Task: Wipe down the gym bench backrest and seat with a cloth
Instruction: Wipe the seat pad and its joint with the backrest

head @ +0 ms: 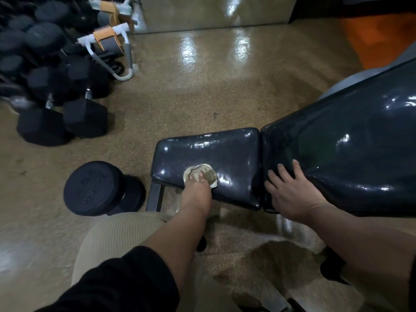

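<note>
Head view: the left hand presses down on a crumpled beige cloth, fingers bent over its top, at the near edge of the glossy black padded seat of the gym bench. The right hand lies flat and released — fingers straight and spread — on the lower end of the glossy black padded backrest, just beside the gap between the two pads. A round black dumbbell lies on the speckled tan floor near the seat's left end. Black hex dumbbells are grouped further left — blurred at the frame edge.
</note>
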